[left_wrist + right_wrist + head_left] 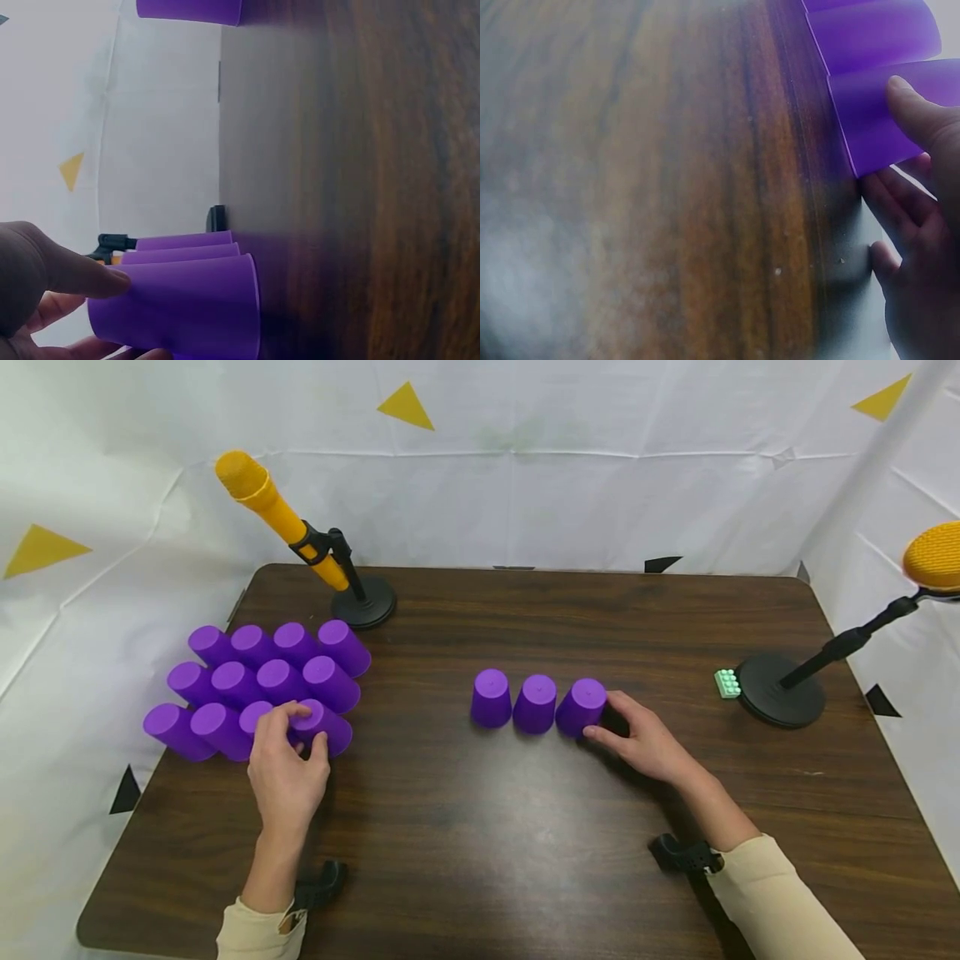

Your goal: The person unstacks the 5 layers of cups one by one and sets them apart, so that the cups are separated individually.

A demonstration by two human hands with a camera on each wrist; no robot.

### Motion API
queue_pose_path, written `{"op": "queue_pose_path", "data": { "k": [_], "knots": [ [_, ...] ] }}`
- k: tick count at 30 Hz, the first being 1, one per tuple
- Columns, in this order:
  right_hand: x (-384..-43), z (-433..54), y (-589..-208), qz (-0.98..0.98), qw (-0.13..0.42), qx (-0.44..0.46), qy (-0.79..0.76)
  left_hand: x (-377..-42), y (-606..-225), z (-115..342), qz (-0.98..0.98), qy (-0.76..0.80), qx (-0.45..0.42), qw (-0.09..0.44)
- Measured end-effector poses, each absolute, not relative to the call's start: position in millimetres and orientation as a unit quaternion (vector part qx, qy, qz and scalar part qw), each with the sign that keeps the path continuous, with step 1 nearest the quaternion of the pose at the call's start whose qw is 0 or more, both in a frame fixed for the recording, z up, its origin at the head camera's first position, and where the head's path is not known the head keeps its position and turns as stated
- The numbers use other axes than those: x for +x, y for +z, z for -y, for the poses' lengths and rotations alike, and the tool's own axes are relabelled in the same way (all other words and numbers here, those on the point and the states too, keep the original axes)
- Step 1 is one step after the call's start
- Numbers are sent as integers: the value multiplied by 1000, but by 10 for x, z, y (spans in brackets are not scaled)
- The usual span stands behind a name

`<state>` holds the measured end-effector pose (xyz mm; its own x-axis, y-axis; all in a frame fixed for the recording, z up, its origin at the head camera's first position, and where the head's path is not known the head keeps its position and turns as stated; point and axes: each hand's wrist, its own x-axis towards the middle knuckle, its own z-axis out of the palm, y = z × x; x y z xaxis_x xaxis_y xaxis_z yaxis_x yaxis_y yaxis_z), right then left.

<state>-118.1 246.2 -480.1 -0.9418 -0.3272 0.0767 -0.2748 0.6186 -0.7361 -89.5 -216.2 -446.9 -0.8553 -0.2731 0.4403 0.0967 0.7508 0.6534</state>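
On the left stand several upside-down purple cups, such as one mid-group cup [236, 683], set in three rows. My left hand [288, 781] grips the front row's rightmost cup [330, 728] near its top, thumb on the near side. In the left wrist view this cup [187, 307] stands with its rim at the table. Mid-table, a left cup [491, 702] and a middle cup [535, 706] stand upside down in a line with a right cup [580, 710]. My right hand [648, 743] holds that right cup from its right side, thumb in front, fingers behind.
A yellow microphone [281, 514] on a black stand [363, 603] rises behind the cup group. At the right are another black stand [780, 693] with a yellow microphone [936, 556] and a small mint-green toy brick [727, 683]. White sheeting surrounds the brown table [480, 860].
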Motion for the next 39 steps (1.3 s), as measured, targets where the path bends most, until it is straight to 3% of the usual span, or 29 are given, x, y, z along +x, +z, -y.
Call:
{"op": "queue_pose_path", "data": {
  "k": [12,17,25,39],
  "knots": [
    [-1188,-2459,-4796,-899,37,-163,-405,-899,-4174,1934,875,-348,-1,338],
    [-1183,-2454,-4792,-898,41,-163,-406,-970,-4206,1576,870,-391,-88,285],
    [-1180,-2452,-4782,-897,33,-168,-409,-1147,-4445,955,869,-448,-178,110],
    [-1179,-2465,-4801,-898,31,-168,-406,-1415,-4594,589,855,-462,-206,115]
  ]
}}
